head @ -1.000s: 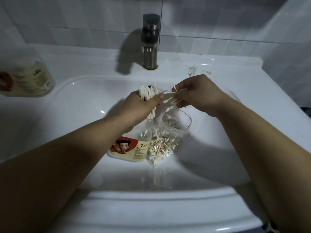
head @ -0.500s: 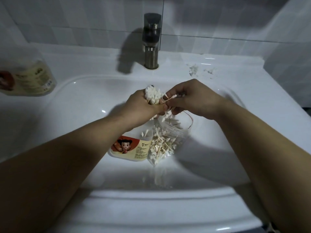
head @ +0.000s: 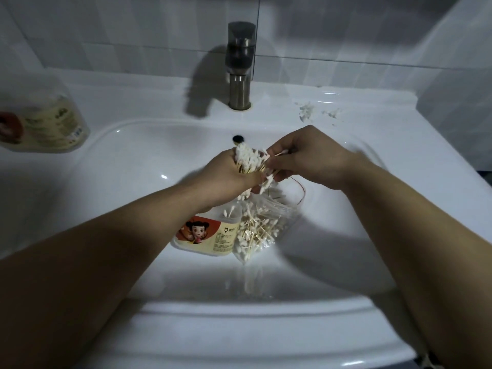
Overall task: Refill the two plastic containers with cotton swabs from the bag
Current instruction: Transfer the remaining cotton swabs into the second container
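White sink (head: 111,182), seemingly tiled wall (head: 133,27)

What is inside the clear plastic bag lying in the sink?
The bag holds loose cotton swabs with white tips and pale sticks, piled toward its lower end. Its open mouth sits under the hands, so whatever lies up there is hidden.

This is a home bathroom. A white ceramic washbasin (head: 133,161) with an overflow hole (head: 238,139) sits below a metal tap (head: 240,65). Pale glossy wall tiles (head: 133,27) rise behind it.
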